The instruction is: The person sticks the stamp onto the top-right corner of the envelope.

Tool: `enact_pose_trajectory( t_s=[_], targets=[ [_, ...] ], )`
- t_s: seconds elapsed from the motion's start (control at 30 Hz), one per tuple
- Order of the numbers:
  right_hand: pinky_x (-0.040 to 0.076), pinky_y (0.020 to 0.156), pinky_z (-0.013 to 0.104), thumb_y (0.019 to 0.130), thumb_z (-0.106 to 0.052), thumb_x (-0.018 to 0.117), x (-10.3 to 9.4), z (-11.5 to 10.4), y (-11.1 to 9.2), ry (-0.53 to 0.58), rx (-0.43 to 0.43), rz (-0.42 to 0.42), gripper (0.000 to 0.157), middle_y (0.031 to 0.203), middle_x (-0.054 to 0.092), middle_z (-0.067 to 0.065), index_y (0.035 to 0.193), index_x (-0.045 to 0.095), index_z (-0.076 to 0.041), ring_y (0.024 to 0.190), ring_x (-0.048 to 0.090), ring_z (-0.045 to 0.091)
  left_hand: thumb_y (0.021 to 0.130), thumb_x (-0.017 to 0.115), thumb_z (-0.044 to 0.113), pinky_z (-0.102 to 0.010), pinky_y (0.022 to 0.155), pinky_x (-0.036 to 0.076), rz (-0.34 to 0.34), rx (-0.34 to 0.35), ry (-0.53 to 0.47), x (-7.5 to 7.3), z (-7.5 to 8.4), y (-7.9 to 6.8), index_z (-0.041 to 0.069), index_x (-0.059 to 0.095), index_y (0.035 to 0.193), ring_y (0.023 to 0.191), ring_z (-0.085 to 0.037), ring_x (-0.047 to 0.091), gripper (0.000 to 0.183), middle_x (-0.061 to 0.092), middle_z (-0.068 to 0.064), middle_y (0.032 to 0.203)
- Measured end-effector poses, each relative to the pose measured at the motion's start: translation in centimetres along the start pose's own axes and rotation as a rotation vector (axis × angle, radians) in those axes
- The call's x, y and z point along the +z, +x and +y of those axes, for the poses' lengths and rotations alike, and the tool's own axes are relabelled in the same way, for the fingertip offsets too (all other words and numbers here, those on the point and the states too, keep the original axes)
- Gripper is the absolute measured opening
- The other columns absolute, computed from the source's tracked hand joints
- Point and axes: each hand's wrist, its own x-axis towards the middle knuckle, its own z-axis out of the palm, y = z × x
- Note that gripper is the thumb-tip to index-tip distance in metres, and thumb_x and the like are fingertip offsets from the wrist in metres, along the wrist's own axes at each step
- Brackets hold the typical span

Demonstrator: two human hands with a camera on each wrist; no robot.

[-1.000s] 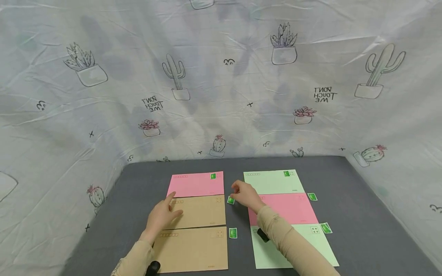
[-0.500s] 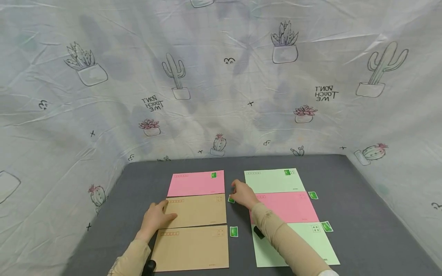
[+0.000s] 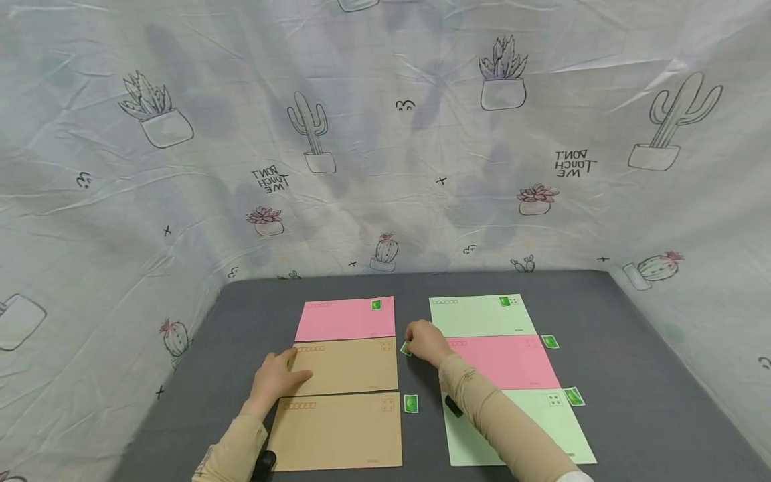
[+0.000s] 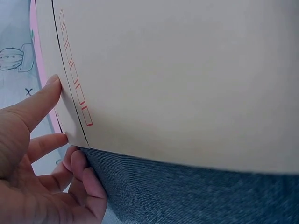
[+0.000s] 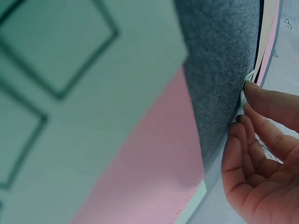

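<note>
A green stamp (image 3: pixel 405 349) is pinched between the thumb and index finger of my right hand (image 3: pixel 429 343). It is tilted, just right of the middle tan envelope (image 3: pixel 349 369); the fingers hide part of it. In the right wrist view the stamp (image 5: pixel 242 99) shows nearly edge-on at the fingertips, the other fingers curled below. My left hand (image 3: pixel 274 381) rests at the left end of that envelope, thumb and index finger spread and touching it. The left wrist view shows my left hand (image 4: pixel 32 154) at the envelope's end, its other fingers bent off the edge.
A pink envelope (image 3: pixel 343 321) lies above and another tan envelope (image 3: pixel 337 438) below. On the right, a pink envelope (image 3: pixel 518 368) lies between two pale green envelopes. Loose stamps lie beside envelopes: one stamp (image 3: pixel 411 404) in the middle, another stamp (image 3: pixel 550 342) at right.
My left hand has come down and left onto the end of the middle tan envelope. My right hand has taken hold of the stamp, which has tilted up from lying flat.
</note>
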Motion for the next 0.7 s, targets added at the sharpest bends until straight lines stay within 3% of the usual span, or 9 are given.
enact_pose_trajectory(
  t_s=[0.27,0.5,0.7],
  targets=[
    [0.039,0.056,0.026,0.075,0.003,0.065,-0.3,-0.1,0.0,0.104,-0.010,0.025,0.014,0.071,0.058,0.005,0.087,0.064,-0.002,0.061,0.048,0.014,0.079,0.073,0.028,-0.062,0.087,0.042,-0.015,-0.010,-0.008,0.0,-0.2,0.1,-0.007,0.047,0.131,0.108,-0.054,0.050,0.068,0.052,-0.036,0.119],
    [0.042,0.059,0.027,0.076,-0.003,0.070,-1.1,-0.7,0.5,0.327,0.000,-0.088,0.018,0.075,0.060,0.006,0.092,0.063,0.000,0.064,0.052,0.015,0.079,0.073,0.029,-0.061,0.086,0.044,-0.017,-0.006,-0.012,-0.1,-0.2,0.1,-0.007,0.047,0.131,0.105,-0.052,0.052,0.068,0.054,-0.036,0.117],
    [0.043,0.062,0.025,0.074,-0.004,0.073,-0.5,-1.7,1.2,0.349,-0.018,-0.138,0.019,0.076,0.061,0.005,0.090,0.063,-0.001,0.068,0.053,0.014,0.080,0.072,0.029,-0.061,0.085,0.043,-0.020,-0.001,-0.019,-0.4,0.0,0.1,-0.006,0.047,0.131,0.105,-0.054,0.052,0.067,0.053,-0.036,0.117]
  ],
)
